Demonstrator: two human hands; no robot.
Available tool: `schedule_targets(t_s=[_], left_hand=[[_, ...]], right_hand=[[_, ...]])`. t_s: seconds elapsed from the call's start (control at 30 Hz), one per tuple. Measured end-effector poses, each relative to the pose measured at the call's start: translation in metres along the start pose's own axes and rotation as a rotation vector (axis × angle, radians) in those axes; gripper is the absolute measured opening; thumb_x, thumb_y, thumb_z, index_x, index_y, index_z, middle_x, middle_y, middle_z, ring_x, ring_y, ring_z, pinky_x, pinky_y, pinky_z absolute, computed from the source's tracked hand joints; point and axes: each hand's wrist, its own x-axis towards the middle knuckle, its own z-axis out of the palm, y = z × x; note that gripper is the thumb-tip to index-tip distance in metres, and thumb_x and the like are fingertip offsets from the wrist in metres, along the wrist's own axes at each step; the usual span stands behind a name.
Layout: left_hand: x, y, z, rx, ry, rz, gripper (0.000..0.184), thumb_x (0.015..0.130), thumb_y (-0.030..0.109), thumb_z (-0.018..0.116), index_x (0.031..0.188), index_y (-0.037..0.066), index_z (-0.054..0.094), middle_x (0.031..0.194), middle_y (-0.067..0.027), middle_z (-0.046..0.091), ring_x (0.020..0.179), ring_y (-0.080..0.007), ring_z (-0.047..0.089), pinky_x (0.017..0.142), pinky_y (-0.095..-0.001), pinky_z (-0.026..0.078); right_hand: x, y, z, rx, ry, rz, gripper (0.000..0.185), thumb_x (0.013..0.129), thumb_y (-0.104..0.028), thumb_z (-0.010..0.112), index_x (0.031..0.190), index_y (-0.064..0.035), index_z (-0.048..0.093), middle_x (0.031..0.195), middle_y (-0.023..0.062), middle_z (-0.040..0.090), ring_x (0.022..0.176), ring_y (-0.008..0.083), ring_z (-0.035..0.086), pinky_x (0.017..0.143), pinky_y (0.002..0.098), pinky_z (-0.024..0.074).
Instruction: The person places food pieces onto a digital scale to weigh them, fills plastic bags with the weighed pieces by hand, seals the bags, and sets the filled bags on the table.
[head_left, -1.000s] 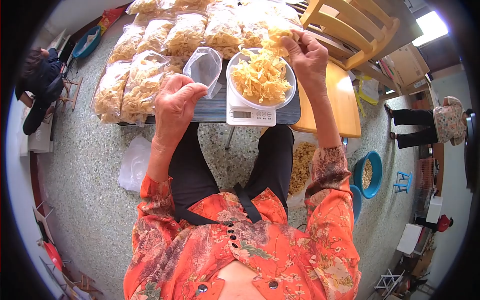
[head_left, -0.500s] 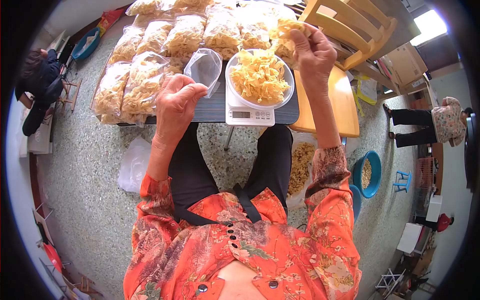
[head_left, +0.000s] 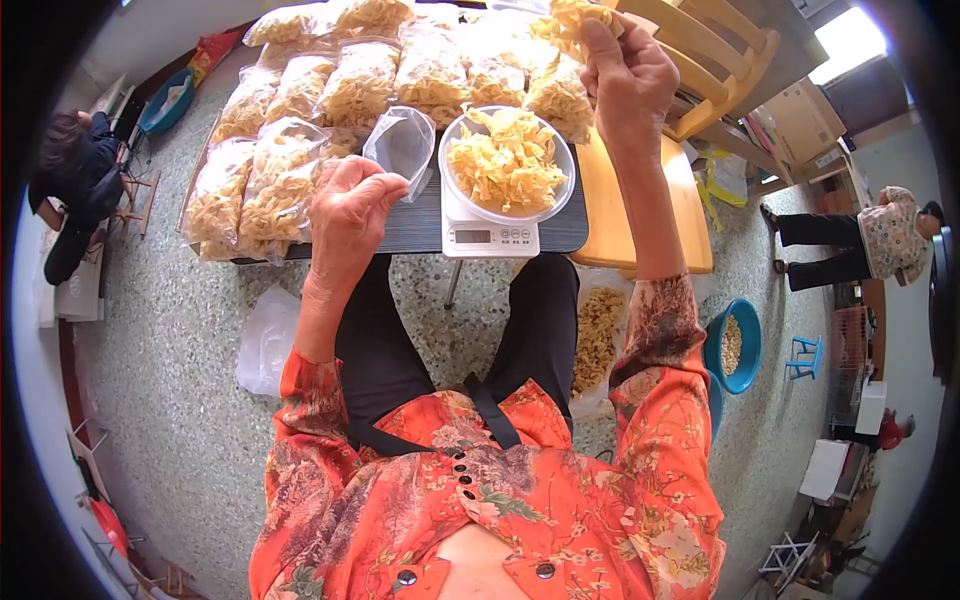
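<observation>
Between the fingers of my left hand (head_left: 355, 208) is the edge of a clear plastic bag (head_left: 402, 140), its mouth standing open. A clump of pale yellow dried flakes (head_left: 572, 18) is pinched in my right hand (head_left: 635, 85), raised at the far side of the table. Between my hands, a white kitchen scale (head_left: 512, 246) carries a clear round bowl (head_left: 568, 190). Curled dried pieces (head_left: 508, 160) are heaped inside it. The scale's display is too small to read.
Several filled bags (head_left: 358, 88) cover the table's left and back. A wooden stool (head_left: 650, 225) and chair (head_left: 725, 60) stand right. On the floor are a bag of dried pieces (head_left: 597, 335) and a blue basin (head_left: 755, 350). People (head_left: 75, 180) are at both sides.
My right hand has moved up and away from me with the dried flakes. The left hand still grips the bag. The view has shifted slightly.
</observation>
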Motion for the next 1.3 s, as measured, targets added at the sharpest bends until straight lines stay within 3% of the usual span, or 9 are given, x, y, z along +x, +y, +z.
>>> schedule_targets(t_s=[0.03, 0.17, 0.47, 0.57, 0.7, 0.8, 1.13, 1.2, 1.3], left_hand=[[0.000, 0.000, 0.001, -0.006, 0.002, -0.015, 0.013, 0.077, 0.001, 0.078, 0.089, 0.005, 0.074, 0.084, -0.0058, 0.062, 0.083, -0.0218, 0.060, 0.072, -0.0335, 0.048], [0.000, -0.001, -0.001, -0.013, 0.008, -0.018, 0.013, 0.077, 0.000, 0.078, 0.089, 0.004, 0.074, 0.083, -0.0062, 0.062, 0.083, -0.0221, 0.060, 0.072, -0.0336, 0.048], [0.001, -0.003, 0.002, -0.047, 0.006, -0.029, 0.014, 0.078, -0.002, 0.076, 0.089, 0.004, 0.073, 0.084, -0.0067, 0.060, 0.083, -0.0226, 0.059, 0.073, -0.0329, 0.048], [0.005, -0.006, -0.001, -0.048, 0.003, -0.028, 0.012, 0.079, 0.000, 0.076, 0.090, 0.004, 0.073, 0.085, -0.0069, 0.061, 0.084, -0.0236, 0.059, 0.074, -0.0337, 0.048], [0.007, -0.005, -0.002, 0.017, 0.019, -0.002, 0.006, 0.080, 0.007, 0.074, 0.086, 0.009, 0.074, 0.082, -0.0049, 0.062, 0.084, -0.0256, 0.060, 0.075, -0.0383, 0.048], [0.008, -0.010, 0.000, 0.053, 0.020, -0.006, 0.006, 0.080, 0.007, 0.073, 0.085, 0.010, 0.074, 0.079, -0.0043, 0.061, 0.083, -0.0257, 0.059, 0.075, -0.0383, 0.048], [0.015, -0.011, 0.005, 0.041, -0.056, 0.001, 0.007, 0.080, 0.011, 0.077, 0.087, 0.010, 0.076, 0.080, -0.0035, 0.061, 0.084, -0.0228, 0.058, 0.078, -0.0354, 0.047], [0.020, -0.008, 0.002, 0.019, -0.046, -0.005, 0.007, 0.080, 0.011, 0.077, 0.087, 0.010, 0.076, 0.079, -0.0035, 0.060, 0.083, -0.0229, 0.058, 0.079, -0.0356, 0.047], [0.023, -0.008, -0.002, -0.009, -0.033, 0.020, 0.007, 0.080, 0.011, 0.077, 0.086, 0.010, 0.076, 0.077, -0.0036, 0.060, 0.081, -0.0230, 0.058, 0.079, -0.0358, 0.046]], right_hand=[[0.004, 0.002, -0.001, 0.052, -0.022, 0.032, 0.013, 0.098, -0.017, 0.066, 0.093, -0.0049, 0.066, 0.068, -0.0098, 0.050, 0.053, -0.0007, 0.039, 0.044, 0.0179, 0.0283], [0.023, 0.012, -0.006, 0.217, 0.001, -0.063, 0.017, 0.093, -0.014, 0.073, 0.099, 0.0011, 0.069, 0.067, -0.0008, 0.061, 0.048, 0.0034, 0.043, 0.043, 0.0202, 0.0345], [0.016, 0.014, -0.009, 0.435, 0.055, 0.113, 0.014, 0.092, -0.012, 0.073, 0.087, -0.0024, 0.064, 0.070, -0.0008, 0.059, 0.053, 0.0065, 0.045, 0.045, 0.0208, 0.0341], [0.024, 0.018, -0.010, 0.585, 0.082, 0.257, 0.018, 0.095, -0.009, 0.068, 0.081, -0.0009, 0.061, 0.061, -0.0004, 0.050, 0.049, 0.0074, 0.041, 0.045, 0.0229, 0.0350], [0.034, 0.031, -0.023, 1.098, 0.174, 0.747, 0.016, 0.096, -0.004, 0.063, 0.102, 0.0065, 0.052, 0.084, 0.0145, 0.057, 0.059, 0.0130, 0.050, 0.046, 0.0208, 0.0425], [0.030, 0.026, -0.021, 1.090, 0.259, 0.759, 0.015, 0.096, -0.001, 0.060, 0.102, 0.0069, 0.049, 0.086, 0.0101, 0.051, 0.057, 0.0087, 0.043, 0.045, 0.0177, 0.0362], [0.033, 0.027, 0.016, 1.442, -0.003, 0.846, 0.017, 0.094, 0.006, 0.048, 0.110, 0.0101, 0.049, 0.089, 0.0125, 0.053, 0.064, 0.0133, 0.048, 0.052, 0.0226, 0.0436], [0.028, 0.032, 0.043, 1.349, 0.065, 0.909, 0.015, 0.099, -0.016, 0.064, 0.095, -0.0020, 0.065, 0.066, -0.0037, 0.052, 0.050, 0.0025, 0.037, 0.039, 0.0175, 0.0292], [-0.005, -0.002, 0.069, 1.182, 0.048, 0.794, 0.013, 0.098, -0.005, 0.056, 0.105, 0.0062, 0.056, 0.081, 0.0081, 0.054, 0.059, 0.0100, 0.044, 0.048, 0.0210, 0.0392]])
